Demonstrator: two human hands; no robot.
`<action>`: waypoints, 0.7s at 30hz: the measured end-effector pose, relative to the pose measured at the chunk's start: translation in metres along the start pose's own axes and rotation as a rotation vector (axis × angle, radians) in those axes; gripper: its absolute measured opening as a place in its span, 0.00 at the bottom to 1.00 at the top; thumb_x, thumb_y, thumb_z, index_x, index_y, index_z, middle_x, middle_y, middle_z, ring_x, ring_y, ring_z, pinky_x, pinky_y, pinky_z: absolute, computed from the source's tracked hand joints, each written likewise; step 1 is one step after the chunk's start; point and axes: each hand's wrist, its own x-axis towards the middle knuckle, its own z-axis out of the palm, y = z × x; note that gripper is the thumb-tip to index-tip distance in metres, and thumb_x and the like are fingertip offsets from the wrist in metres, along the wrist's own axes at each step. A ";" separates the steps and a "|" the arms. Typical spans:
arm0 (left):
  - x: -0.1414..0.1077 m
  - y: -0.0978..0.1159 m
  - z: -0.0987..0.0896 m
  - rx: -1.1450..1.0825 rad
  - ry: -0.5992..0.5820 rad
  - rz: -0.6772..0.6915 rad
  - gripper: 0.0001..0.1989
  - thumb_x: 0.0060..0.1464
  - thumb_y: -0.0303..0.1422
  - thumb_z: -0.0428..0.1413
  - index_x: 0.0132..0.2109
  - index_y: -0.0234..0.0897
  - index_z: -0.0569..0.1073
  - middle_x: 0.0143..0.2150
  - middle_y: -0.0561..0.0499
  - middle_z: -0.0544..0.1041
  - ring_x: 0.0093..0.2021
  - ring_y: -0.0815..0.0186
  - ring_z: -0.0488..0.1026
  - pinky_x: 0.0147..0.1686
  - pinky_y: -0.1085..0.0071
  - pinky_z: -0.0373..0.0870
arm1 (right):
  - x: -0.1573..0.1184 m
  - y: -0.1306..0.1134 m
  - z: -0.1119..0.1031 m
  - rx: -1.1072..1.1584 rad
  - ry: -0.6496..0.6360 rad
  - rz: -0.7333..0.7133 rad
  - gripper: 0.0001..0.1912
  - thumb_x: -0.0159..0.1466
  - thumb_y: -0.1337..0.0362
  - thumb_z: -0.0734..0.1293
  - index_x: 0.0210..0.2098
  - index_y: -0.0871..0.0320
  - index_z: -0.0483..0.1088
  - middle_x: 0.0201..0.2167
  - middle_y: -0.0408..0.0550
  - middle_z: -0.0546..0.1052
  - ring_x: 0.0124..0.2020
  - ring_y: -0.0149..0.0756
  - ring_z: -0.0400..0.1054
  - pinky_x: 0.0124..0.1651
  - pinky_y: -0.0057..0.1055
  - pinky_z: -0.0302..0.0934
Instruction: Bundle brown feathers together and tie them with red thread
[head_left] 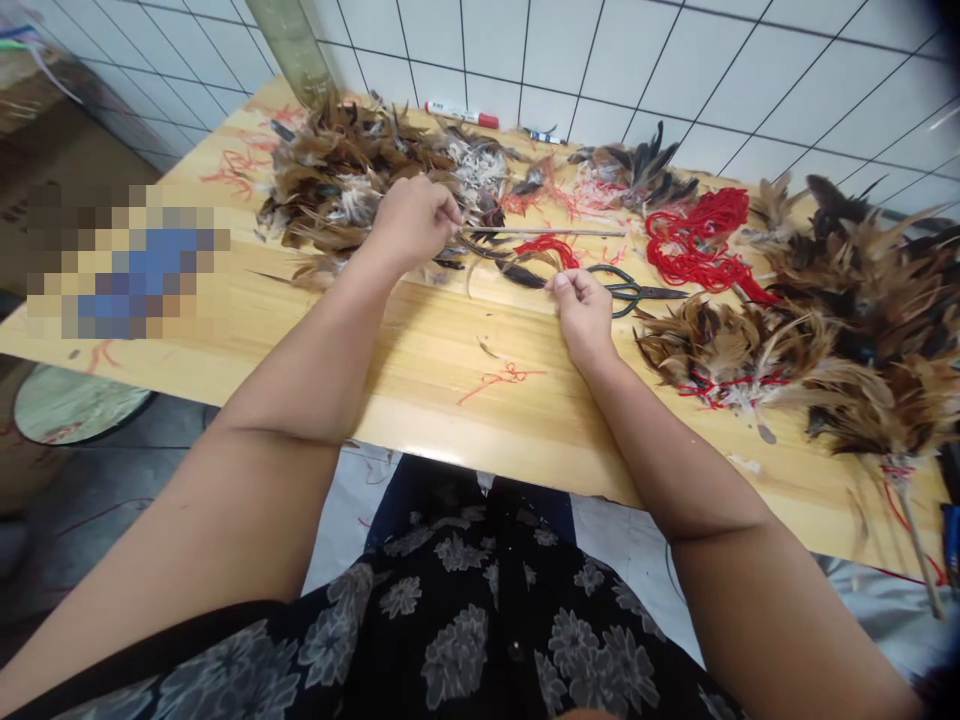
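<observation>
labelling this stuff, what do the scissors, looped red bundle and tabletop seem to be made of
Scissors: probably metal blades, dark and dull; dark green handles could be plastic or coated metal.
Looped red bundle: soft, matte cord, perhaps yarn, going by its limp strands.
Tabletop: pale wood or wood-look laminate, with grain streaks and glossy reflections.

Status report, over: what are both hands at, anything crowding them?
Left hand over brown feather pile, fingertips by thin wooden stick. Right hand at long dark feather. Green-handled metal scissors close beside right hand.
</observation>
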 end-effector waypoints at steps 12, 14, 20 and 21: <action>0.009 -0.034 0.008 0.106 -0.092 0.192 0.20 0.62 0.35 0.78 0.32 0.49 0.73 0.33 0.51 0.68 0.50 0.50 0.67 0.69 0.47 0.65 | 0.003 -0.014 -0.004 0.198 0.032 0.178 0.27 0.82 0.43 0.81 0.36 0.51 0.70 0.25 0.34 0.62 0.30 0.30 0.59 0.37 0.27 0.56; 0.005 -0.025 0.006 0.083 -0.070 0.201 0.19 0.65 0.39 0.78 0.36 0.48 0.74 0.37 0.50 0.73 0.52 0.49 0.67 0.72 0.46 0.64 | 0.003 -0.018 -0.004 0.211 0.033 0.190 0.28 0.81 0.42 0.81 0.36 0.51 0.70 0.25 0.33 0.62 0.29 0.30 0.58 0.36 0.27 0.54; -0.005 -0.004 0.005 -0.073 -0.054 0.213 0.27 0.74 0.64 0.75 0.41 0.51 0.78 0.41 0.49 0.81 0.58 0.45 0.67 0.78 0.43 0.62 | 0.004 -0.023 -0.004 0.237 0.036 0.212 0.27 0.82 0.45 0.81 0.36 0.51 0.69 0.25 0.32 0.62 0.29 0.28 0.57 0.35 0.26 0.53; -0.006 -0.001 0.006 -0.071 -0.054 0.216 0.27 0.74 0.63 0.76 0.41 0.51 0.79 0.42 0.48 0.83 0.58 0.45 0.68 0.79 0.42 0.62 | 0.003 -0.024 -0.003 0.248 0.041 0.224 0.26 0.83 0.48 0.80 0.36 0.51 0.69 0.24 0.32 0.62 0.29 0.28 0.57 0.35 0.25 0.53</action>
